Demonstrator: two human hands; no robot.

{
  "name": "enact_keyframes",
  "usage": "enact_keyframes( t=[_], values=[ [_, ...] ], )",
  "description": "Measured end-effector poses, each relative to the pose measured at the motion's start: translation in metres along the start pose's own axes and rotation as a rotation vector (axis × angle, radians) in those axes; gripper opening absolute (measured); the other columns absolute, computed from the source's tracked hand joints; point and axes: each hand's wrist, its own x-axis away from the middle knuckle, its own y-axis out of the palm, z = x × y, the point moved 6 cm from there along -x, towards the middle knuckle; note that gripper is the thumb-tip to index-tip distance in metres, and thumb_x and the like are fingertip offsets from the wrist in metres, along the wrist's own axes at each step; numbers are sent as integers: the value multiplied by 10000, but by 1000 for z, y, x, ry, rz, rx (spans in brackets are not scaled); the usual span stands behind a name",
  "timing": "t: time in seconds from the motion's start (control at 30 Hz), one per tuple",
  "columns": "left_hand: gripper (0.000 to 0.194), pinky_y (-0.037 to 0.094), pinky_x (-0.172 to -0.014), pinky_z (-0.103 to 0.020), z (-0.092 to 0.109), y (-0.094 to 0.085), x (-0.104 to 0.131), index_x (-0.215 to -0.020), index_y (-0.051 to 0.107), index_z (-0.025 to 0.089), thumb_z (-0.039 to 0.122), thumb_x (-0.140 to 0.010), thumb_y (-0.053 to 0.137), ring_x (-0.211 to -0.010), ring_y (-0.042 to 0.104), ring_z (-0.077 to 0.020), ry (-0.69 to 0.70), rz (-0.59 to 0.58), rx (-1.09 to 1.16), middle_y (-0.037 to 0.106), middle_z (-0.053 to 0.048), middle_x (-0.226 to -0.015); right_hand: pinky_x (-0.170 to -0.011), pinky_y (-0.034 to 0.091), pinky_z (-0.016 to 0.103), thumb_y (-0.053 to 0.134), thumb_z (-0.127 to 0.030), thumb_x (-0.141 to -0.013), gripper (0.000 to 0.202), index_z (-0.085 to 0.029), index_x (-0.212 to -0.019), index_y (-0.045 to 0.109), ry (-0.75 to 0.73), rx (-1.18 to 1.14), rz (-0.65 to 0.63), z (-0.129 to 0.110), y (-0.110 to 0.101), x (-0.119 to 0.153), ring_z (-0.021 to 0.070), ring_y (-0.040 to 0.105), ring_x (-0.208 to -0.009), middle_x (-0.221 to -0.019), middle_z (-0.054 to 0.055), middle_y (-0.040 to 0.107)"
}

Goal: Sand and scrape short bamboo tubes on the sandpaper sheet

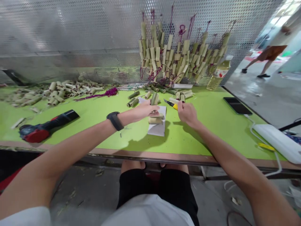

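Observation:
My left hand [147, 110], with a dark watch on its wrist, is closed around a short bamboo tube [154, 98] that stands up out of the fingers. Just below it, pale bamboo pieces [155, 120] lie on a white sheet of paper [158, 130]. In my right hand [187, 113] is a utility knife [174, 105] with a yellow handle, its dark blade pointing left toward the bamboo. The blade and the tube are apart. More cut bamboo tubes [134, 102] rest on the green tabletop beyond both hands.
Bamboo strings [174, 59] hang on the perforated metal panel. A bamboo pile [58, 92], purple cord [110, 92] and a red-and-black power tool [44, 127] are at left. An oil bottle [219, 73], phone [237, 105] and white power bank [278, 141] are at right. A person walks beyond.

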Motion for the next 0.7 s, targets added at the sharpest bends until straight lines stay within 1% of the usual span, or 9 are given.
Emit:
enact_keyframes(
  t=[0.07, 0.13, 0.2, 0.3, 0.37, 0.43, 0.47, 0.57, 0.7],
  values=[
    [249, 677, -1106, -448, -8, 0, -6, -961, 642, 200, 16, -974, 809, -849, 765, -162, -2, 49, 1, 680, -6, -903, -476, 226, 309, 287, -608, -1226, 737, -275, -582, 421, -18, -21, 17, 1, -2, 0, 138, 361, -459, -515, 12, 415],
    [263, 672, -1105, -447, -18, 5, -11, -999, 643, 198, -3, -957, 807, -880, 766, -170, -10, 73, 19, 689, -17, -940, -483, 232, 306, 287, -615, -1223, 739, -272, -585, 433, -46, -22, 13, 0, -2, 0, 143, 384, -471, -512, 10, 407],
    [288, 666, -1107, -442, -26, 10, -14, -1077, 648, 209, 0, -958, 806, -929, 779, -181, -3, 86, 49, 703, -17, -978, -492, 245, 309, 312, -579, -1221, 721, -270, -581, 433, -68, -4, -16, -2, 2, 1, 152, 412, -487, -508, 8, 398],
    [273, 651, -1113, -434, -35, 18, -14, -1150, 632, 218, 54, -1000, 790, -970, 793, -180, 12, 81, 37, 729, -11, -1010, -495, 259, 319, 356, -476, -1217, 669, -273, -581, 412, -63, -2, -114, -4, 14, 4, 151, 402, -474, -509, -7, 389],
    [253, 651, -1091, -437, -40, 21, -12, -1173, 615, 218, 99, -1023, 783, -967, 796, -184, 15, 62, 1, 748, -10, -993, -500, 264, 320, 385, -406, -1212, 645, -272, -581, 394, -48, -6, -175, -5, 20, 6, 139, 377, -456, -518, -20, 387],
    [273, 655, -1048, -430, -46, 20, -10, -1204, 602, 221, 126, -1022, 783, -933, 791, -184, 25, 72, -12, 756, 0, -967, -505, 258, 318, 409, -354, -1205, 634, -268, -577, 391, -39, 3, -208, -7, 23, 7, 127, 362, -450, -522, -28, 389],
    [280, 651, -1041, -433, -50, 20, -10, -1226, 601, 217, 140, -1026, 782, -940, 792, -192, 19, 42, -18, 764, -7, -969, -505, 253, 317, 416, -339, -1203, 632, -266, -575, 394, -37, 10, -218, -7, 24, 7, 123, 359, -449, -521, -30, 390],
    [293, 632, -987, -401, -58, 17, -10, -1181, 600, 207, 157, -990, 817, -899, 777, -186, 45, 51, 34, 751, -8, -951, -505, 249, 317, 416, -336, -1205, 637, -264, -572, 405, -43, 17, -225, -8, 24, 7, 122, 365, -455, -516, -29, 398],
    [357, 608, -911, -375, -63, 17, -10, -1164, 596, 217, 188, -941, 873, -831, 753, -181, 85, 61, 88, 722, 13, -907, -494, 242, 310, 424, -358, -1200, 637, -267, -570, 409, -106, 3, -205, -5, 23, 7, 120, 359, -444, -501, -36, 385]
  ],
)
